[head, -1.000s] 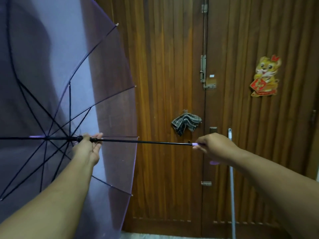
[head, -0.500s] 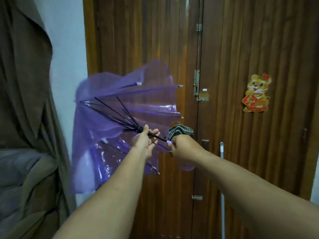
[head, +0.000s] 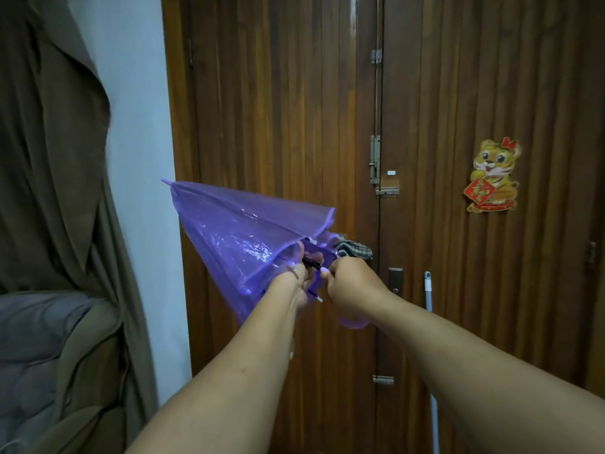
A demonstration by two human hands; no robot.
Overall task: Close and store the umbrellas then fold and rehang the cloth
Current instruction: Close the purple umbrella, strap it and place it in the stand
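Wooden slatted double door [head: 294, 126] behind. Translucent purple plastic umbrella [head: 242, 237] nearly folded; left hand [head: 299, 276] pinching black shaft, right hand [head: 350, 283] fisted round handle. Best gather canopy evenly before storing.

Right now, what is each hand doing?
Left hand: closed on the purple umbrella at its black shaft.
Right hand: closed on the umbrella's handle.

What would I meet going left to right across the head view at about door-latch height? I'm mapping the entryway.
brown curtain → white wall → purple umbrella → door latch → tiger sticker
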